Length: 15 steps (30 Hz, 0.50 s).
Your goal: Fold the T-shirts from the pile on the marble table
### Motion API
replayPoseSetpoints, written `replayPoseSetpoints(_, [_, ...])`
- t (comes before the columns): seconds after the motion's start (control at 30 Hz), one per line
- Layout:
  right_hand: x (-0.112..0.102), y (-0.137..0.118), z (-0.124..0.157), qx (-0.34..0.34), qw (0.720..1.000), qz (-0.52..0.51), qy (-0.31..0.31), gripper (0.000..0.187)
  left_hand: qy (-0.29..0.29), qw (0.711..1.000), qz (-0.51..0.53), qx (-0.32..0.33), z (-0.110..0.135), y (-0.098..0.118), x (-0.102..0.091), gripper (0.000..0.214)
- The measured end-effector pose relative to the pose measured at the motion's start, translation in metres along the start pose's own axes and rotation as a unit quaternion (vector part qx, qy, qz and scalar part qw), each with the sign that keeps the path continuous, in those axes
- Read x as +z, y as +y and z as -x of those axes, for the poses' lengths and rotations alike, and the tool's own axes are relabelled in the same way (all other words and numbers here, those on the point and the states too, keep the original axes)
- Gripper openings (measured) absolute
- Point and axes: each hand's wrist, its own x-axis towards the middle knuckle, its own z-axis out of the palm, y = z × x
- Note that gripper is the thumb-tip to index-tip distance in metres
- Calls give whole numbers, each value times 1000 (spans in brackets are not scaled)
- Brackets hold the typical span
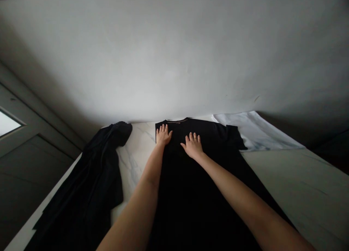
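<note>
Left hand [163,135] and right hand [193,146], grips open and fingers spread, lie palm-down with even, flat contact on the upper part of a black T-shirt [191,178] spread on a white marble-patterned desk [133,156], beside a crumpled black garment [92,178].

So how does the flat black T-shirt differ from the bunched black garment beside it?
The flat black T-shirt lies spread out with its collar and a sleeve showing, while the bunched black garment sits rumpled in folds, no collar visible. The left hand and right hand rest on the T-shirt; neither touches the garment. Shared: both are black fabric lying on the white marble-patterned surface.
</note>
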Motion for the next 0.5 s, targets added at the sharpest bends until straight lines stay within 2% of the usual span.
replayPoseSetpoints(0.1, [-19, -14, 29, -126, 991, -40, 25, 39, 30, 999, 27, 1, 17, 2, -15, 49])
replayPoseSetpoints(0.2, [-31, -34, 51, -226, 972, -55, 15, 34, 45, 998, 42, -3, 50, -3, -35, 39])
replayPoseSetpoints(0.3, [-31, -50, 58, -262, 965, -20, 24, 34, 44, 998, 50, -14, 97, -12, -53, 32])
replayPoseSetpoints(0.4, [-23, -59, 56, -272, 961, 9, 44, 30, -19, 997, 64, -33, 147, -17, -66, 21])
replayPoseSetpoints(0.5, [-11, -63, 53, -270, 961, 23, 58, 27, -71, 994, 64, -60, 188, -13, -72, 18])
